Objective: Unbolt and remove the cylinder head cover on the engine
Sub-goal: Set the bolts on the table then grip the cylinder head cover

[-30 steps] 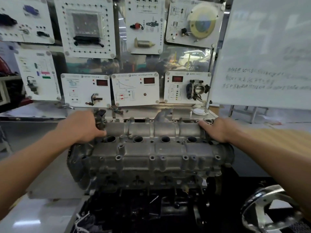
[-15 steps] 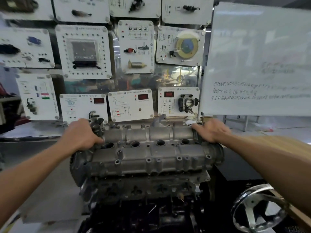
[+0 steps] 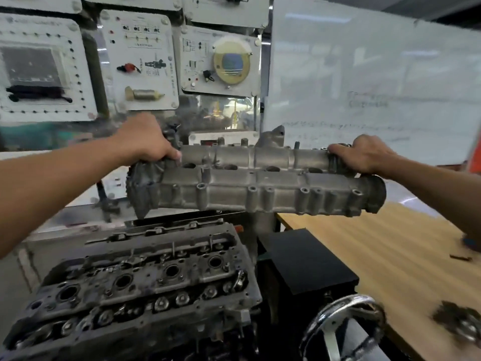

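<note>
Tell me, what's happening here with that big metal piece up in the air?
A person is taking an engine apart with bare hands. Their left hand grips one end and their right hand the other end of a long grey cast-metal cylinder head cover, held up in the air. It is completely off the dark grey engine below, whose top, with four round holes, lies exposed. A light wooden table stands just to the right.

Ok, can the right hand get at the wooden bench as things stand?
Probably yes: the right hand grips one end of the cover, and the wooden bench shows bare wood below it. The left hand holds the other end.
</note>
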A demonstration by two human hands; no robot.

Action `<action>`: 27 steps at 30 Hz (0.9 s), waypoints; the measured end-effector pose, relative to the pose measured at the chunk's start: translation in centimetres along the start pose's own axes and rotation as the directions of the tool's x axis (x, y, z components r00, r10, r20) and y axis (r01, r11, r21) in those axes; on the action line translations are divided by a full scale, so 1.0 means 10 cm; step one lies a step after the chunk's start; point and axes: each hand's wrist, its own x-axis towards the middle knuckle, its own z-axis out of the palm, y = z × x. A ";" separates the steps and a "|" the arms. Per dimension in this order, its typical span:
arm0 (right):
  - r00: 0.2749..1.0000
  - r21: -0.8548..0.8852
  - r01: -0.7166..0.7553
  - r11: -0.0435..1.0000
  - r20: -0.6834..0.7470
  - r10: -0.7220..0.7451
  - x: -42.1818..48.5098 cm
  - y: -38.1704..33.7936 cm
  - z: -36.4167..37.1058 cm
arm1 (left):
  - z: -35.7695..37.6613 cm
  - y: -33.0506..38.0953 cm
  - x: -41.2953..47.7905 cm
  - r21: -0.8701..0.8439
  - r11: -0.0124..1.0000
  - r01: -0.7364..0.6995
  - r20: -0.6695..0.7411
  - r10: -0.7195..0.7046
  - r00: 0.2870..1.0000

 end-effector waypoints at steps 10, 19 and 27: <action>0.924 -0.056 -0.375 0.925 -0.101 0.368 0.12 2.28 0.28 | 2.16 1.89 0.99 -0.163 0.948 -0.275 0.183 0.303 0.935; 0.835 -0.201 -0.550 0.811 -0.117 0.537 -0.18 3.57 0.67 | 4.00 2.71 0.90 -0.207 0.923 -0.325 0.379 0.382 0.843; 0.818 -0.286 -0.566 0.773 -0.076 0.571 -0.41 4.09 1.15 | 4.44 2.89 0.77 -0.162 0.916 -0.366 0.463 0.398 0.792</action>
